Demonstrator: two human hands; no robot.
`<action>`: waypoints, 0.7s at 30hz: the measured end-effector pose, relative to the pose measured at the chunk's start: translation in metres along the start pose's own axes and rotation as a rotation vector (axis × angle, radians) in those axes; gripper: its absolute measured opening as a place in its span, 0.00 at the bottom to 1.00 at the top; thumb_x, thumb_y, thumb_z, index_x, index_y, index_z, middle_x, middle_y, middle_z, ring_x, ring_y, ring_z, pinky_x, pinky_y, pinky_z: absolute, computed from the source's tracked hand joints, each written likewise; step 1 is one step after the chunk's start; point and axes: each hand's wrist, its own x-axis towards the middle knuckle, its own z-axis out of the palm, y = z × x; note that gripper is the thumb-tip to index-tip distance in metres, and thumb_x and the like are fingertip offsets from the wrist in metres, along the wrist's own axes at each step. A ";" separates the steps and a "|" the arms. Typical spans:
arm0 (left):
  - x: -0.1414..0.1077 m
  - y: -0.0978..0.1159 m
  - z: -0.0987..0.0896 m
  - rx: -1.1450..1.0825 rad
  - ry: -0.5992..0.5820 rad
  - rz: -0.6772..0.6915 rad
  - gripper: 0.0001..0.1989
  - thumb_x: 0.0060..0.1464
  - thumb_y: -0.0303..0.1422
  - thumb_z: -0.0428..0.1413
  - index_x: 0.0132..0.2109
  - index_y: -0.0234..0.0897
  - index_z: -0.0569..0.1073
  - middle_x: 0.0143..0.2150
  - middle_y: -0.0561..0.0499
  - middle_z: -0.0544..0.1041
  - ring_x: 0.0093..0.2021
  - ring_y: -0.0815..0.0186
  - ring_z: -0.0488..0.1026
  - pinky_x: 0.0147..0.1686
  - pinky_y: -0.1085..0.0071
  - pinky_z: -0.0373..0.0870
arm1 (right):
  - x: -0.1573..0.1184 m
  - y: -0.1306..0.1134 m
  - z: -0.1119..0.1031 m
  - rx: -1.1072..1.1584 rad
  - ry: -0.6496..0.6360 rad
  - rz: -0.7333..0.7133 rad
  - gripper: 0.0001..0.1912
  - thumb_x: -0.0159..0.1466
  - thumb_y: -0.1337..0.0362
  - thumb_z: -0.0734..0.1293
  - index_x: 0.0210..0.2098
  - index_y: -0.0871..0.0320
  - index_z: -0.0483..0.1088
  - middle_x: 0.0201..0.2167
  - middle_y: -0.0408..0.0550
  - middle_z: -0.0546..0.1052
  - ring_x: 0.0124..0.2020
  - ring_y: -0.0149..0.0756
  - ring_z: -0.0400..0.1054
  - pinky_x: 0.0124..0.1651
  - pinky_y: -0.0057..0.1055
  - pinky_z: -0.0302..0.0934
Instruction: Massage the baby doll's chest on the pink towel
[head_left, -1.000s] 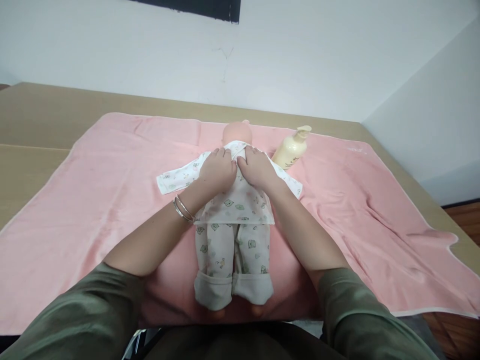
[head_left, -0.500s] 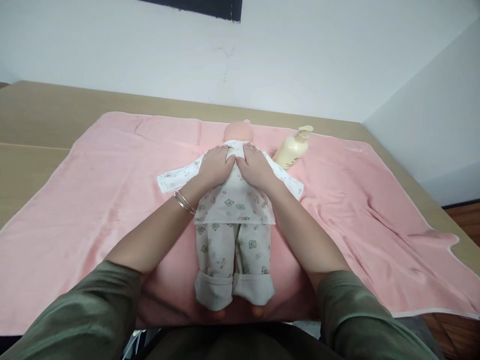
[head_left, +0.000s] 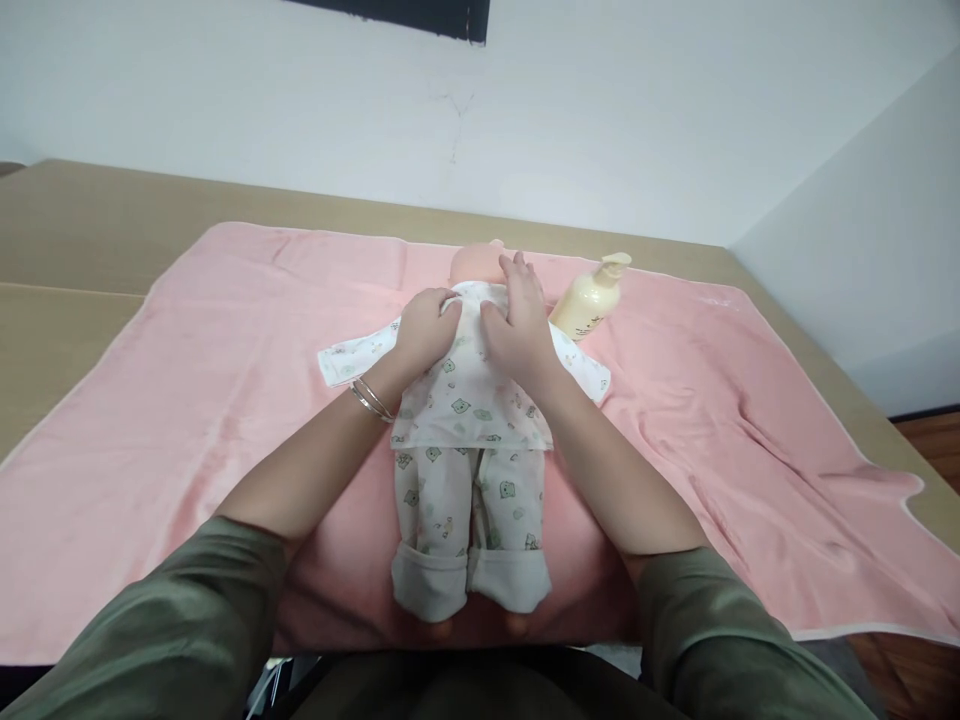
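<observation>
A doll lies face down on a pink cloth, its bald head (head_left: 477,263) toward the wall. It wears a white printed top (head_left: 472,400) and matching trousers (head_left: 442,500) with turned-up cuffs. My left hand (head_left: 429,328) rests on the left shoulder of the top, fingers curved over its edge and thumb on the upper back. Over the right shoulder is my right hand (head_left: 519,325), its fingers apart and raised beside the doll's head, its thumb near the upper back. Nothing shows in its grasp.
The pink cloth (head_left: 247,370) covers much of a wooden table (head_left: 90,225). A cream pump bottle (head_left: 589,300) stands tilted in view, just right of the doll's shoulder. Behind the table rises a white wall (head_left: 375,120).
My right hand has lifted its fingers off the shoulder and spread them toward the doll's head. The thumbs have moved a little farther apart. My left hand stays on the shoulder.
</observation>
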 end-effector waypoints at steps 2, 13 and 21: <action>0.005 -0.004 -0.006 -0.108 0.086 -0.055 0.13 0.61 0.33 0.49 0.41 0.38 0.79 0.48 0.43 0.84 0.52 0.54 0.78 0.57 0.58 0.73 | -0.005 -0.003 0.005 -0.091 -0.021 -0.061 0.35 0.72 0.64 0.54 0.77 0.61 0.49 0.81 0.53 0.46 0.82 0.53 0.34 0.81 0.60 0.40; 0.005 0.017 -0.040 -0.392 0.328 0.034 0.07 0.55 0.28 0.55 0.34 0.40 0.79 0.40 0.50 0.84 0.47 0.60 0.79 0.55 0.64 0.74 | -0.001 -0.005 -0.012 -0.136 -0.046 -0.151 0.31 0.73 0.63 0.55 0.74 0.59 0.57 0.80 0.55 0.48 0.81 0.52 0.42 0.80 0.64 0.41; 0.005 0.018 -0.046 -0.603 0.474 0.054 0.09 0.55 0.27 0.54 0.32 0.41 0.78 0.32 0.52 0.80 0.39 0.63 0.79 0.48 0.64 0.77 | -0.003 0.002 0.011 -0.201 -0.186 -0.175 0.27 0.73 0.59 0.59 0.68 0.60 0.66 0.79 0.60 0.50 0.81 0.61 0.42 0.77 0.73 0.36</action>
